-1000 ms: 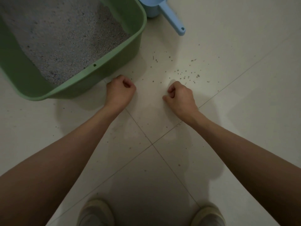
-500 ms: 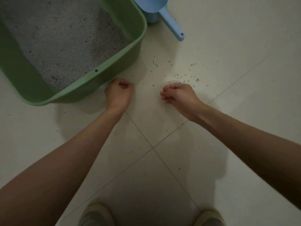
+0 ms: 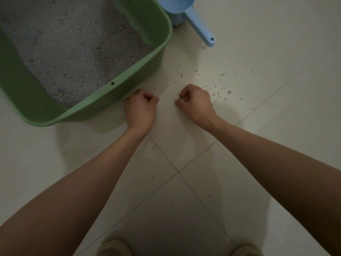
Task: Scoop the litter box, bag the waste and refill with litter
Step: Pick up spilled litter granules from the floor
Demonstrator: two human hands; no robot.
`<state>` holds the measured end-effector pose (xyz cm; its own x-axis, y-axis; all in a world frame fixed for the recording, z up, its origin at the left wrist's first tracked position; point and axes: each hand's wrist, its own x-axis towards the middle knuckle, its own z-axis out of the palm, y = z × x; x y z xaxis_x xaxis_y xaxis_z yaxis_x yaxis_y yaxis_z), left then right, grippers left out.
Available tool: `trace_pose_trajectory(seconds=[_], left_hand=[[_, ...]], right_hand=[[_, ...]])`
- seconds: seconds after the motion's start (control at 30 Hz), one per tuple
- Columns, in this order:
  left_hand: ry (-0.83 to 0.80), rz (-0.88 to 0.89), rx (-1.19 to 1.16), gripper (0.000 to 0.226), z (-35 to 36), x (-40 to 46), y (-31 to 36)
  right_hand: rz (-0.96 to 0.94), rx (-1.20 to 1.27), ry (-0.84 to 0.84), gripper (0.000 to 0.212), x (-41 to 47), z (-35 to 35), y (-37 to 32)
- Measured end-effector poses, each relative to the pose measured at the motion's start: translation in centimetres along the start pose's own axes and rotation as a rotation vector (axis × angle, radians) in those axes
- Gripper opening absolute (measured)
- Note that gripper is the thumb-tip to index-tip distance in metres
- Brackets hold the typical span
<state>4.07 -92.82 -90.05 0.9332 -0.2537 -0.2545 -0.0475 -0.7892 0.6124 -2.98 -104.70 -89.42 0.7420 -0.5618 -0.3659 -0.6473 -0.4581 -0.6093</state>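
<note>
A green plastic litter box [image 3: 147, 30] with rounded corners sits on the pale tiled floor [image 3: 258, 126] at the far left, filled with grey granular litter [image 3: 73, 52]. Just beyond its far right corner stands a light blue plastic scoop [image 3: 195, 17], its handle pointing to the near right, with a hole at the handle's end.

Loose dark litter grains [image 3: 217, 89] lie scattered on the floor to the right of the box.

The left hand [image 3: 141, 108] is curled into a fist low over the floor, right beside the near wall of the box; whether it touches the wall, or holds anything, cannot be told. The right hand [image 3: 196, 102] is also curled closed, near the scattered grains, its thumb and fingers bunched together; a few grains lie at its fingertips, but whether it pinches any cannot be told.

Two light-coloured shoes [image 3: 114, 247] show at the near edge.
</note>
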Motion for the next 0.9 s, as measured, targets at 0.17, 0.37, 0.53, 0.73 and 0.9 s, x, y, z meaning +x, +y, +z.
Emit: trace_pose_trajectory(seconds=[0.17,0.37,0.53,0.73,0.9], left_hand=[[-0.048,0.043,0.009,0.015,-0.2,0.1,0.2],[-0.138,0.047,0.097,0.018,-0.4,0.5,0.5],[-0.208,0.025,0.094,0.019,-0.2,0.5,1.5],[-0.14,-0.021,0.003,0.034,0.9,0.3,2.1],[-0.084,-0.038,0.042,0.029,1.4,0.6,2.0]], right_hand=[[-0.03,-0.073,-0.004,0.017,0.0,0.5,-0.3],[0.242,0.469,-0.017,0.01,0.3,-1.2,-0.9],[0.425,1.189,-0.158,0.023,0.1,-4.3,0.0],[0.339,0.661,0.042,0.022,1.2,-6.6,2.7],[0.34,0.247,0.222,0.026,0.9,-7.8,5.2]])
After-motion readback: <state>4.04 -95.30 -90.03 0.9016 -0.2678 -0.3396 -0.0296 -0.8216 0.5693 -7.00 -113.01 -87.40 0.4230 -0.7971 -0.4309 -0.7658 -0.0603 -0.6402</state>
